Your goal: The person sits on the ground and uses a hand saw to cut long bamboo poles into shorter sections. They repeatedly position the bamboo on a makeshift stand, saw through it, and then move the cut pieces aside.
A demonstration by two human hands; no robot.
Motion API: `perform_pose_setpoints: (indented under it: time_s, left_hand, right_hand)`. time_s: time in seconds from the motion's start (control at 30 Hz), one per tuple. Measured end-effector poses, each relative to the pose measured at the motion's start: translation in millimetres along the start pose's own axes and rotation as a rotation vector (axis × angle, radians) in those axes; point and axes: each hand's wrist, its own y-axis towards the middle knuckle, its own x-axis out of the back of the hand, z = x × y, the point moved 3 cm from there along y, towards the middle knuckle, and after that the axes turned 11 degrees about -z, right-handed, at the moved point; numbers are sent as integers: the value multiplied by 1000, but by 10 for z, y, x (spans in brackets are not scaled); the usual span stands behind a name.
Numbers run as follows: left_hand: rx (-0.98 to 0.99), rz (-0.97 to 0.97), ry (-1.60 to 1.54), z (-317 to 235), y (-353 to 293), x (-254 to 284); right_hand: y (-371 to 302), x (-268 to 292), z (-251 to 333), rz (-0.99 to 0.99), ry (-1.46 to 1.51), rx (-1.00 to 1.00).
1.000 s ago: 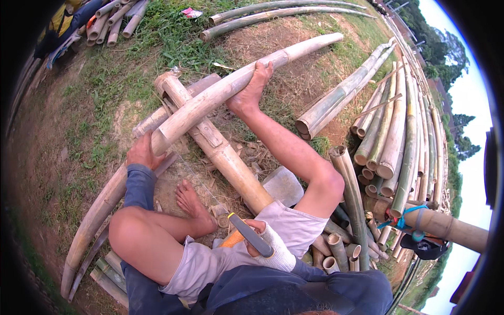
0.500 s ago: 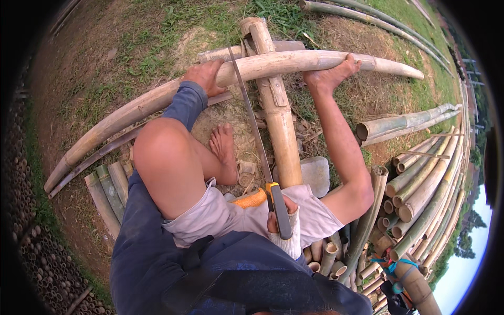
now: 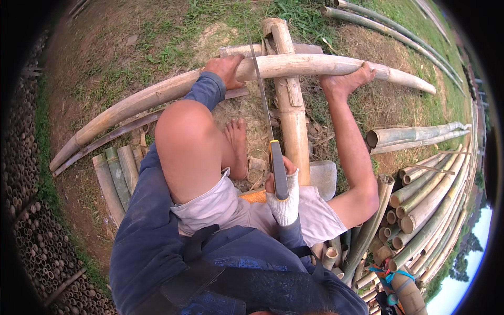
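A long pale bamboo pole [image 3: 302, 64] lies crosswise before me, resting on an upright-running bamboo post [image 3: 294, 123] with a notched far end. My left hand [image 3: 224, 70] is wrapped round the pole, just left of the saw. My bare right foot [image 3: 354, 79] presses on the pole further right. In my right hand [image 3: 285, 202], which wears a white fingerless glove, is a hand saw [image 3: 277, 168] with a grey and yellow handle. Its long thin blade crosses the pole between my left hand and the post; I cannot tell how deep it sits.
Bamboo poles are stacked [image 3: 420, 215] at the right, with more long poles [image 3: 388, 34] on the grass at far right. Short bamboo pieces [image 3: 118, 170] lie left of my knee. Many cut bamboo ends [image 3: 47, 252] fill the lower left. A pale flat block [image 3: 322, 178] sits beside the post.
My right hand has pushed the saw forward, away from my body, so its handle is nearer the pole. The left hand and foot keep their places on the pole. The whole view has shifted slightly.
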Motion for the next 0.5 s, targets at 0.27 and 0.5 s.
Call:
perform_pose_setpoints:
  time_s: [0.27, 0.5]
  left_hand:
    - [10, -25, -29, 15, 19, -55]
    - [10, 11, -54, 19, 17, -25]
  right_hand:
    - [522, -141, 250, -13, -36, 103]
    - [683, -366, -2, 12, 115, 136]
